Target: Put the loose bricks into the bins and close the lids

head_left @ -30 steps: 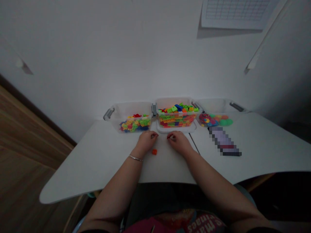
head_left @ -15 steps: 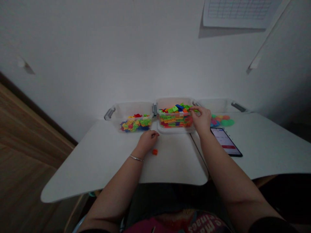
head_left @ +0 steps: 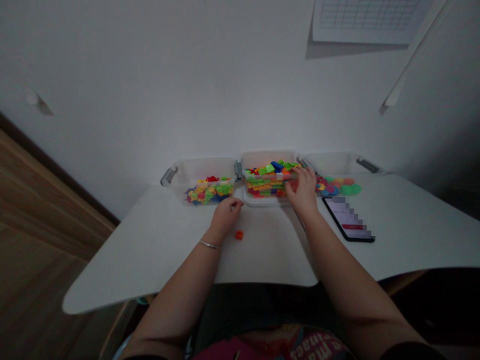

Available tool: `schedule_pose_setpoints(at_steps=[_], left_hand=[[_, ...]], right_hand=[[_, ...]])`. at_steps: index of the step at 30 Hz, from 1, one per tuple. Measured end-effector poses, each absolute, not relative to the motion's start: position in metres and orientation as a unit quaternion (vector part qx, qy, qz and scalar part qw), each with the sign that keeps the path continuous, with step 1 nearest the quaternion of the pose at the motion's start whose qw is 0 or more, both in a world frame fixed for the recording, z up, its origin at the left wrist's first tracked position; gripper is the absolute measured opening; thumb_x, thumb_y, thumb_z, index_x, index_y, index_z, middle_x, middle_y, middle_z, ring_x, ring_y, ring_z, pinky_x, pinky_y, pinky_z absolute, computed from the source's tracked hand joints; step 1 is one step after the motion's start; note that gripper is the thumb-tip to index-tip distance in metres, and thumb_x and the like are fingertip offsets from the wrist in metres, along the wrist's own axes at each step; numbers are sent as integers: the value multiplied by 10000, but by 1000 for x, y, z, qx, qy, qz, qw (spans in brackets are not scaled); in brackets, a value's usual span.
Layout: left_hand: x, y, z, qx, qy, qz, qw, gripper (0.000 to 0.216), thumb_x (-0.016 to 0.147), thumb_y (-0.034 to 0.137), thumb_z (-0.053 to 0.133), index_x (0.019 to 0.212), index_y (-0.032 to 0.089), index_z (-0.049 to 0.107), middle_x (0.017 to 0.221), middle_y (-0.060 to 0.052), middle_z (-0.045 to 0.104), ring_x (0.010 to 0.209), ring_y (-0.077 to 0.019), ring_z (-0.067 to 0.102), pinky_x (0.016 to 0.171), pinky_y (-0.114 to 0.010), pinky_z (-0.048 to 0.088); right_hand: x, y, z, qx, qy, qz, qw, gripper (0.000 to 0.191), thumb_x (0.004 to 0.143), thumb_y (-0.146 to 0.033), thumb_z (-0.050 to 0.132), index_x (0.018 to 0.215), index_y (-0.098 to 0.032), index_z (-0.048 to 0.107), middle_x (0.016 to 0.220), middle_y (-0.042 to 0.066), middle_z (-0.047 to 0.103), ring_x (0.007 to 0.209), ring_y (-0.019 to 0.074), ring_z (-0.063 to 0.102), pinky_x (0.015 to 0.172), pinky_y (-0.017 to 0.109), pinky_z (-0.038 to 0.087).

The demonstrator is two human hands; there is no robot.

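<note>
White wall rises behind our table (head_left: 150, 250), where three clear bins stand in a row: left bin (head_left: 202, 187), middle bin (head_left: 268, 182), right bin (head_left: 337, 175). Beside our right arm lies a phone (head_left: 348, 220). Our right hand (head_left: 302, 190) reaches over the middle bin's front edge, fingers spread on the bricks (head_left: 268, 175). Our left hand (head_left: 227, 212) rests curled on the table; whether it holds anything, we cannot tell. Just right of its wrist lies an orange brick (head_left: 239, 234), untouched.

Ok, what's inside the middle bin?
The middle bin is heaped with bright bricks in green, orange, blue and red. The right hand covers its right end, hiding what lies there.
</note>
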State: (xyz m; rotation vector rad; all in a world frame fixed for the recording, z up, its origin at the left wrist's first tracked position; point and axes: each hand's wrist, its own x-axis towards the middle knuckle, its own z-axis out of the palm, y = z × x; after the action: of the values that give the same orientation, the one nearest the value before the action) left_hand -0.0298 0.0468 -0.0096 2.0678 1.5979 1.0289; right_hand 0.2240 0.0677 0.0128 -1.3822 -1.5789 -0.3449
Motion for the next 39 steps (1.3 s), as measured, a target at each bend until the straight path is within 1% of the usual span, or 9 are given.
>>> schedule_pose_setpoints(at_steps=[4, 9, 12, 16, 20, 23, 28, 36, 39], left_hand=[[-25, 47, -6, 689, 570, 388, 225, 224, 842, 266, 493, 841, 168, 695, 856, -43, 719, 833, -181, 642, 795, -295, 508], [-20, 47, -1, 654, 563, 417, 284, 200, 812, 267, 514, 793, 162, 683, 856, -38, 732, 868, -179, 654, 826, -284, 507], [-19, 49, -1, 641, 557, 430, 307, 193, 798, 243, 510, 793, 160, 684, 902, -46, 738, 900, -178, 660, 861, -289, 508], [-19, 52, -2, 635, 570, 427, 298, 216, 759, 144, 473, 785, 156, 686, 903, -50, 738, 897, -172, 661, 878, -298, 511], [-21, 52, -4, 649, 582, 408, 272, 253, 768, 122, 447, 814, 156, 693, 900, -45, 740, 885, -172, 660, 862, -301, 517], [-24, 51, -5, 682, 582, 383, 223, 257, 790, 129, 450, 834, 172, 700, 911, -38, 739, 904, -174, 657, 884, -306, 509], [-29, 49, -4, 738, 585, 311, 124, 249, 808, 145, 480, 851, 181, 722, 951, -67, 736, 956, -201, 646, 935, -336, 483], [-28, 50, -8, 748, 580, 293, 136, 260, 833, 172, 482, 885, 182, 736, 959, -63, 747, 952, -196, 662, 921, -310, 493], [-28, 51, -10, 748, 577, 297, 143, 264, 835, 169, 480, 894, 169, 737, 966, -74, 746, 956, -204, 662, 922, -318, 492]], right_hand=[[201, 48, 17, -570, -633, -133, 507, 290, 817, -241, 544, 1089, -207, 638, 1270, 121, 547, 1240, 291, 420, 1072, 523, 307], [160, 23, 4, -449, -786, 29, 424, 151, 860, -221, 545, 906, -217, 689, 996, 65, 677, 1004, 208, 578, 933, 379, 437], [145, 10, -5, -367, -854, 63, 364, 132, 858, -227, 565, 895, -230, 692, 970, 41, 697, 960, 192, 593, 893, 344, 459], [138, 0, -12, -276, -921, 26, 275, 143, 850, -260, 588, 932, -226, 700, 994, 47, 701, 941, 206, 588, 842, 340, 471], [135, -1, -17, -267, -937, 36, 221, 169, 884, -226, 546, 937, -225, 707, 974, 50, 704, 927, 189, 594, 813, 313, 478], [135, 1, -18, -293, -926, 72, 226, 163, 886, -196, 556, 926, -219, 712, 951, 42, 707, 900, 176, 599, 811, 300, 482], [147, 11, -21, -363, -882, 122, 275, 166, 846, -117, 586, 913, -198, 714, 961, 37, 713, 938, 175, 599, 894, 322, 462], [169, 33, -32, -457, -821, 164, 299, 189, 793, -78, 600, 878, -190, 726, 938, 63, 722, 931, 197, 627, 916, 371, 457], [171, 33, -25, -471, -790, 174, 351, 217, 780, -101, 601, 935, -197, 718, 952, 67, 713, 878, 193, 633, 851, 362, 497]])
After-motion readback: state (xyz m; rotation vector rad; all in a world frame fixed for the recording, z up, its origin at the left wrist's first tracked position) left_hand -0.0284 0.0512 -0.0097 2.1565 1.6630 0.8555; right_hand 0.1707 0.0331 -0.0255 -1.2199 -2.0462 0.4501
